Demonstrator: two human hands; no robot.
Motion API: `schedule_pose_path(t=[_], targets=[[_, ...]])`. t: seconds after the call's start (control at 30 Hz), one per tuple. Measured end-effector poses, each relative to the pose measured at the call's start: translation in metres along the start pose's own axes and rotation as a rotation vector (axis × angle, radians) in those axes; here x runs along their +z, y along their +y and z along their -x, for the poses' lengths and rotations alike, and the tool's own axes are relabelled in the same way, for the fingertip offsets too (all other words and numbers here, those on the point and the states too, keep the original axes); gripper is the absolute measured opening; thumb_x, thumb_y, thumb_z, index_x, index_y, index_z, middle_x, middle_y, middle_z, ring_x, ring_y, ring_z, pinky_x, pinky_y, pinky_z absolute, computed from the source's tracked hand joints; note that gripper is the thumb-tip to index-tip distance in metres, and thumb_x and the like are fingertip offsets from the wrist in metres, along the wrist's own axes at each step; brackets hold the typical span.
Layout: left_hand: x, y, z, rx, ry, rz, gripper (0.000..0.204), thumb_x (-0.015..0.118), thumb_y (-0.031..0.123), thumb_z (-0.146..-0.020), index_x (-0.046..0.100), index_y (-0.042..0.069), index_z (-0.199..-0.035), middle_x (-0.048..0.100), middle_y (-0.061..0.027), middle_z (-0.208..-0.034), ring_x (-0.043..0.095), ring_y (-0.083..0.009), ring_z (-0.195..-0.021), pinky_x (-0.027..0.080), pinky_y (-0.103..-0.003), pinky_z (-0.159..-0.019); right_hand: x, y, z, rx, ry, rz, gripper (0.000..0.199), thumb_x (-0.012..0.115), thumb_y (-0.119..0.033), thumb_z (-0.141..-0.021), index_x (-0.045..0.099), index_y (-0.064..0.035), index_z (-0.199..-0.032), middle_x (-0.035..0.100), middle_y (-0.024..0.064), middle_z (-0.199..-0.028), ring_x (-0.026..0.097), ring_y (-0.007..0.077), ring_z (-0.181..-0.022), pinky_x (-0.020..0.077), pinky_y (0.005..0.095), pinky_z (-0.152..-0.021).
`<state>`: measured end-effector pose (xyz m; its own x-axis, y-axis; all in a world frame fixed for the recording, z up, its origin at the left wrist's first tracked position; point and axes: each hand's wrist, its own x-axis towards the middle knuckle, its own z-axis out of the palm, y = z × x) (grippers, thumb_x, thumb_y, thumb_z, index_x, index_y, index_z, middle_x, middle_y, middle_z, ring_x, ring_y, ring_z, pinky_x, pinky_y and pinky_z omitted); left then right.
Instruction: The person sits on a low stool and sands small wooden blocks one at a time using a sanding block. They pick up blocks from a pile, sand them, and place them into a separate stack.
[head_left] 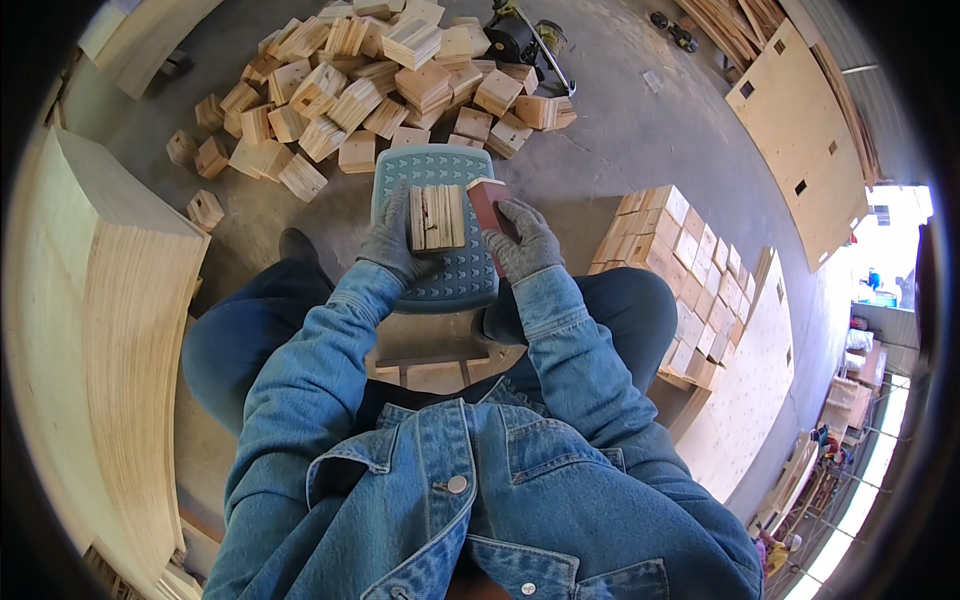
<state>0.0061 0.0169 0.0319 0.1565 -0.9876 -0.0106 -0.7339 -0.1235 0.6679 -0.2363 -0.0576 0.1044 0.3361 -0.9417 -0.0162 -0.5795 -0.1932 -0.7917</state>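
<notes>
Plywood block point(437, 217): over the stool, between left and right fingers, layered edges facing up.
Left hand point(398, 245): closed around the plywood block's left side, thumb by the near edge.
Reddish-brown block point(485, 208): gripped in right hand point(525, 242), just beside the plywood block.
Teal stool point(440, 292): beneath both hands' fingers.
Loose wooden blocks point(400, 85): heaped beyond the fingers.
Stacked blocks point(692, 275): right of the right fingers.

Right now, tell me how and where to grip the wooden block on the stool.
Probably grip the wooden block by its straight left side, from the left: the left hand touches it there, and the right hand holds a reddish block near the other side.
</notes>
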Motion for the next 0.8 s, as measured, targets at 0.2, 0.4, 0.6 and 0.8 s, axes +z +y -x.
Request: schedule_pose_path(t=[0.2,0.4,0.6,0.8], targets=[[-0.023,0.022,-0.011,-0.162,-0.13,0.168,0.125,0.096,0.038,-0.061,0.027,0.01,-0.161,0.047,-0.0189,-0.156,0.046,-0.0384,-0.145,0.037,-0.041,-0.126,-0.001,-0.002,0.005,-0.07,0.084,-0.011,0.056,0.09,-0.016,-0.083,0.07,-0.0102,-0.135,0.06,0.0167,-0.147,0.063,0.0379,-0.128,0.0529,0.0406,-0.111],[-0.001,0.02,-0.001,-0.006,0.225,-0.026,0.104,0.093,0.039,-0.064,0.042,0.012,-0.15,0.055,-0.0156,-0.145,0.057,-0.034,-0.131,0.044,-0.041,-0.118,0.007,-0.041,0.019,-0.183,0.037,0.457,0.057,0.081,-0.035,-0.088,0.067,-0.0227,-0.142,0.054,0.0155,-0.156,0.058,0.0451,-0.13,0.0468,0.0543,-0.111],[0.007,0.02,-0.021,-0.144,-0.064,0.911,0.076,0.089,0.034,-0.068,0.056,0.009,-0.132,0.068,-0.0115,-0.12,0.064,-0.025,-0.119,0.047,-0.042,-0.114,0.004,-0.06,0.031,-0.138,-0.084,0.67,0.069,0.075,-0.041,-0.089,0.058,-0.0215,-0.153,0.038,0.0166,-0.167,0.046,0.0494,-0.14,0.0406,0.0619,-0.112],[-0.01,0.035,-0.009,0.069,0.224,0.352,0.069,0.082,0.036,-0.075,0.057,0.008,-0.132,0.061,-0.0142,-0.127,0.057,-0.0327,-0.124,0.043,-0.045,-0.114,0.005,-0.05,0.038,-0.252,-0.081,0.747,0.076,0.078,-0.033,-0.083,0.056,-0.0172,-0.154,0.037,0.018,-0.167,0.048,0.0476,-0.137,0.041,0.0596,-0.113]])
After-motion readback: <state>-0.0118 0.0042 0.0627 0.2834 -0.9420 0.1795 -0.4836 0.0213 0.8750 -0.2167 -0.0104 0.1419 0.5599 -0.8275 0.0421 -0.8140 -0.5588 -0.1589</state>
